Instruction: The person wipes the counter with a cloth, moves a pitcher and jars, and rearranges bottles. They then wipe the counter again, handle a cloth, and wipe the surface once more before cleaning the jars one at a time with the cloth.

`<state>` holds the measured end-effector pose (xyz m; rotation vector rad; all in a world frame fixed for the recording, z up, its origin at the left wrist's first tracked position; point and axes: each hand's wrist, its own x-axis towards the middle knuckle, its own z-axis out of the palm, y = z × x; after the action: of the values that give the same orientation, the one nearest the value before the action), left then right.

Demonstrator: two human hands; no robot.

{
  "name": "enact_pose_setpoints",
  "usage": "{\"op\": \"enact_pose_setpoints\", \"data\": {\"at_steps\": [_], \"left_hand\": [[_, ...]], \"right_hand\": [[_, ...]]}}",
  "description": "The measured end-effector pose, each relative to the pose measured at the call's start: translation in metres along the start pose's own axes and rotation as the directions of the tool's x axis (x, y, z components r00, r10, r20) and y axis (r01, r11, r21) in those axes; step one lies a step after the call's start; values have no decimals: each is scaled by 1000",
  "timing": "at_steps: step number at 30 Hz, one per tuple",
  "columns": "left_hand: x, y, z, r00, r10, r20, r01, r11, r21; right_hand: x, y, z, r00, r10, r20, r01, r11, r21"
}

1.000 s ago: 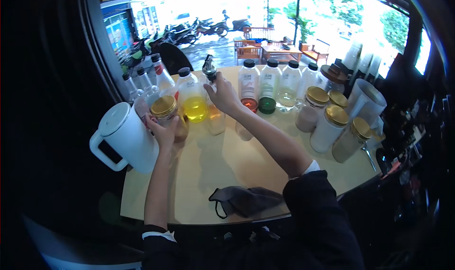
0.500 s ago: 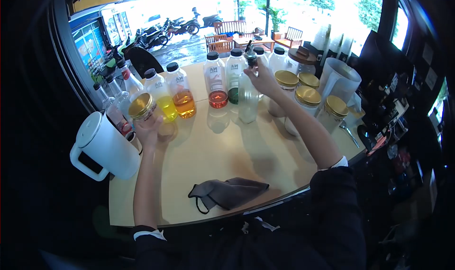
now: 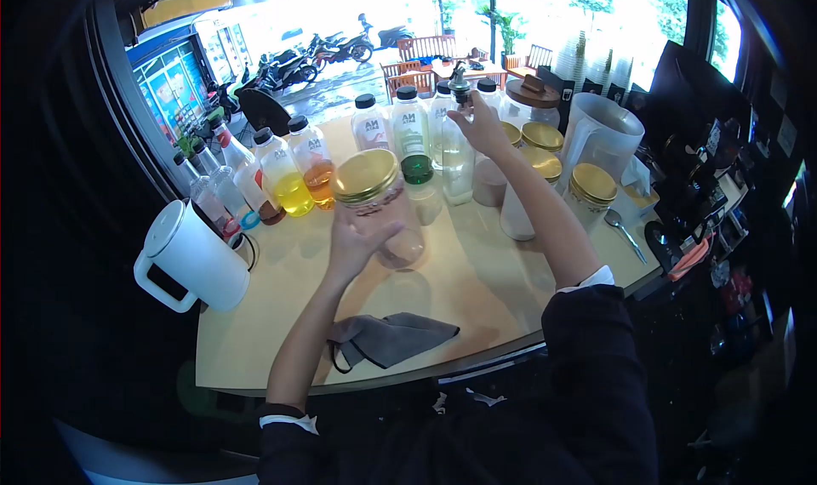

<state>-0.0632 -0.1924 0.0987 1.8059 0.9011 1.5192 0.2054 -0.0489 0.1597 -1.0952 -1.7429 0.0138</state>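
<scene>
My left hand (image 3: 351,245) is wrapped round the lower side of a clear jar with a gold lid (image 3: 366,176), near the middle of the table. Fingers of my right hand (image 3: 485,132) close on the top of a tall clear glass bottle (image 3: 459,174), just below its metal pourer (image 3: 459,78). That bottle stands upright at the back, beside a black-capped bottle holding green liquid (image 3: 417,168). The jar in my left hand hides part of another black-capped bottle (image 3: 371,128). Under my right forearm are several more gold-lidded jars (image 3: 593,185).
Left are a white kettle (image 3: 196,264), bottles of yellow (image 3: 293,194) and orange liquid (image 3: 318,179), and slim glass bottles (image 3: 208,200). A grey cloth (image 3: 398,339) lies in front. On the right stand a plastic pitcher (image 3: 604,140), stacked cups (image 3: 572,59) and a spoon (image 3: 627,234).
My left hand has carried the gold-lidded jar from the left side rightwards to the middle. The right hand keeps its hold on the bottle top, and the view has shifted slightly.
</scene>
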Motion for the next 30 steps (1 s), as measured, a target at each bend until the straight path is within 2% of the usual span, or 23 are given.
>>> {"op": "enact_pose_setpoints", "data": {"at_steps": [1, 2, 3, 5, 6, 7, 9, 13, 15, 19, 21, 25, 27, 28, 29, 30], "left_hand": [[-1, 1, 12, 1000, -7, 24, 5, 999, 47], [-2, 1, 26, 999, -32, 40, 32, 999, -6], [-3, -2, 38, 999, -29, 39, 29, 1000, -7], [-1, -7, 62, 999, -3, 50, 5, 1000, -30], [1, -8, 74, 999, -14, 28, 15, 999, -34], [3, -13, 84, 1000, -9, 25, 10, 999, -42], [8, -23, 106, 999, -37, 10, 37, 999, 14], [18, -26, 147, 999, -35, 4, 35, 999, -28], [24, -41, 162, 999, -28, -18, 29, 999, 32], [31, -47, 183, 999, -27, -31, 28, 1000, 6], [32, -53, 188, 996, -65, -67, 72, 991, 109], [28, -60, 185, 997, 1, -75, 5, 996, 86], [20, -63, 174, 997, -34, 65, 36, 999, -41], [15, -74, 165, 998, -32, 53, 29, 998, 54], [6, -82, 151, 999, -45, 31, 43, 997, 66], [-4, -80, 132, 998, -39, 46, 36, 997, 71]], "right_hand": [[0, -1, -2, 1000, -9, -1, 9, 1000, 16], [-1, -1, -6, 997, 32, 69, -30, 999, -20], [-5, -3, -8, 997, 29, 68, -28, 999, -21], [-13, -6, -13, 1000, -2, 9, 2, 998, -63], [-21, -7, -16, 994, -73, -78, 68, 996, -58], [-28, -14, -26, 994, -79, -77, 75, 995, -64], [-44, -29, -49, 986, -146, -74, 147, 989, 6], [-84, -44, -86, 972, -222, -72, 225, 974, 35], [-101, -49, -104, 975, -215, -46, 218, 974, 67], [-120, -66, -138, 968, -240, 71, 234, 969, 84], [-129, -71, -141, 964, -238, 121, 225, 968, 109], [-143, -84, -127, 949, -242, 203, 195, 954, 227], [-149, -93, -112, 933, -256, 254, 177, 938, 298], [-152, -97, -103, 909, -300, 289, 215, 932, 292], [-157, -101, -93, 882, -342, 323, 252, 923, 290], [-163, -106, -85, 858, -245, 452, 78, 931, 356]]}}
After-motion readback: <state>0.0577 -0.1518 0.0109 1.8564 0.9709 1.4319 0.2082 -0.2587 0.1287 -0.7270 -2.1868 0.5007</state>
